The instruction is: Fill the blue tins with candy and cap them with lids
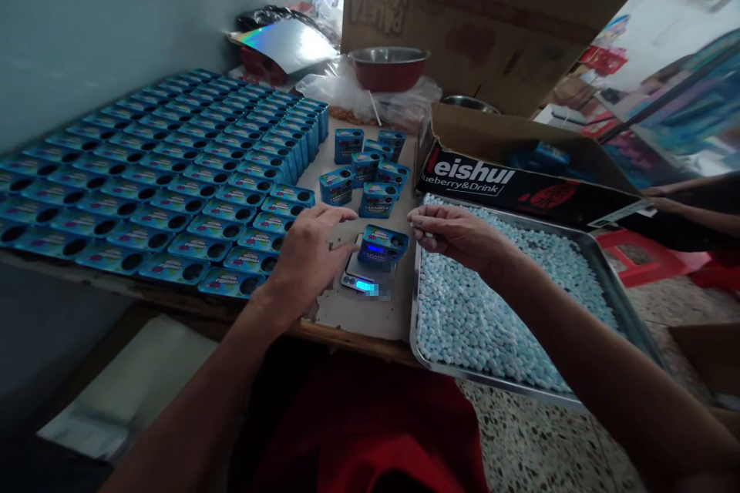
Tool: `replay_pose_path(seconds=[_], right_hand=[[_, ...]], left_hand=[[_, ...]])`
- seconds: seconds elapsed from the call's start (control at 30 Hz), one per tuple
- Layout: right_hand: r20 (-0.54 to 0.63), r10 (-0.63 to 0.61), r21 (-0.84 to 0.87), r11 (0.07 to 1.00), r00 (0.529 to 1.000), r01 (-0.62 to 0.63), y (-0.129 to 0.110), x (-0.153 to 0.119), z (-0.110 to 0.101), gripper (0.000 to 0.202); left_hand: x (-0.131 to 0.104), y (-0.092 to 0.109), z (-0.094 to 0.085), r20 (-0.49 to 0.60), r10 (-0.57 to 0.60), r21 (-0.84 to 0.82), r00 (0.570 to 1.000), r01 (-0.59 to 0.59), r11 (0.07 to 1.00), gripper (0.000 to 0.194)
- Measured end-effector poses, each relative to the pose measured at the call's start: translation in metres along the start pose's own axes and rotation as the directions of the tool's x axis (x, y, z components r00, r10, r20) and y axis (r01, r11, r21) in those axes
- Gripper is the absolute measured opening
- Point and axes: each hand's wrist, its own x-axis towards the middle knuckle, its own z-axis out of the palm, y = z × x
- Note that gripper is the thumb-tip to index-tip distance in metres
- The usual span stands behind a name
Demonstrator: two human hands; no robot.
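Note:
A small digital scale (351,280) with a lit display lies near the table's front edge. On it stands a blue container (382,240). My left hand (315,246) is just left of the scale, fingers apart, holding nothing. To the right of the container, my right hand (448,231) has its thumb and fingertips pinched together around a small pale piece. Beneath my right forearm, a metal tray (417,323) holds a layer of pale blue pieces (479,323). Several upright blue containers (377,200) stand behind the scale.
Rows of blue containers (167,169) fill the left of the table. An open black box (520,192) sits behind the tray. Farther back are a red bowl (390,73) and a large cardboard sheet (491,15). Another person's arm (694,216) shows at right.

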Motion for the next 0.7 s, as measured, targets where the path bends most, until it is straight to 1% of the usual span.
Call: replay_pose_path(seconds=[0.13, 0.23, 0.27, 0.33, 0.4, 0.43, 0.47, 0.5, 0.53, 0.57, 0.6, 0.63, 0.67, 0.7], right_hand=[[-0.029, -0.06, -0.167, 0.985, 0.998, 0.054, 0.01, 0.009, 0.006, 0.034], [-0.079, -0.099, -0.253, 0.964, 0.992, 0.076, 0.014, 0.015, 0.009, 0.035], [-0.086, -0.103, -0.236, 0.969, 0.991, 0.08, 0.014, 0.015, 0.008, 0.034], [-0.083, -0.095, -0.112, 0.99, 0.992, 0.086, 0.011, 0.014, 0.004, 0.032], [-0.079, -0.082, 0.071, 0.994, 0.994, 0.087, 0.006, 0.013, -0.005, 0.028], [-0.078, -0.08, 0.148, 0.985, 0.994, 0.091, 0.004, 0.013, -0.011, 0.025], [-0.077, -0.079, 0.205, 0.974, 0.994, 0.093, 0.002, 0.015, -0.016, 0.023], [-0.071, -0.079, 0.235, 0.967, 0.994, 0.094, -0.001, 0.019, -0.022, 0.023], [-0.066, -0.087, 0.235, 0.967, 0.994, 0.1, -0.003, 0.025, -0.026, 0.023], [-0.062, -0.109, 0.196, 0.973, 0.992, 0.119, -0.005, 0.034, -0.028, 0.024], [-0.059, -0.147, 0.112, 0.982, 0.987, 0.153, -0.009, 0.044, -0.027, 0.026], [-0.058, -0.208, -0.019, 0.978, 0.976, 0.207, -0.013, 0.056, -0.024, 0.027], [-0.047, -0.285, -0.193, 0.943, 0.957, 0.272, -0.017, 0.069, -0.017, 0.027], [-0.022, -0.363, -0.401, 0.857, 0.931, 0.325, -0.022, 0.083, -0.007, 0.028]], left_hand=[[0.008, 0.0, 0.025, 0.123, -0.043, -0.05, 0.992, 0.05, 0.998, 0.046], [0.016, 0.003, 0.045, 0.171, -0.069, -0.026, 0.983, 0.075, 0.997, 0.054], [0.018, 0.005, 0.051, 0.177, -0.064, -0.009, 0.982, 0.067, 0.998, 0.058], [0.021, 0.011, 0.061, 0.202, -0.012, 0.015, 0.979, 0.009, 1.0, 0.059], [0.022, 0.019, 0.065, 0.248, 0.063, 0.025, 0.967, -0.071, 0.997, 0.049], [0.022, 0.023, 0.064, 0.272, 0.089, 0.031, 0.958, -0.101, 0.994, 0.043], [0.023, 0.027, 0.06, 0.28, 0.096, 0.041, 0.955, -0.112, 0.993, 0.038], [0.026, 0.029, 0.053, 0.26, 0.084, 0.059, 0.962, -0.103, 0.993, 0.034], [0.03, 0.031, 0.042, 0.203, 0.057, 0.085, 0.977, -0.076, 0.993, 0.033], [0.036, 0.031, 0.028, 0.122, 0.029, 0.117, 0.992, -0.043, 0.992, 0.033], [0.046, 0.03, 0.012, 0.023, 0.004, 0.151, 1.0, -0.008, 0.989, 0.034], [0.058, 0.027, -0.007, -0.073, -0.006, 0.185, 0.997, 0.02, 0.983, 0.036], [0.074, 0.021, -0.025, -0.144, -0.007, 0.22, 0.99, 0.039, 0.975, 0.038], [0.091, 0.014, -0.043, -0.2, -0.004, 0.247, 0.98, 0.055, 0.967, 0.039]])
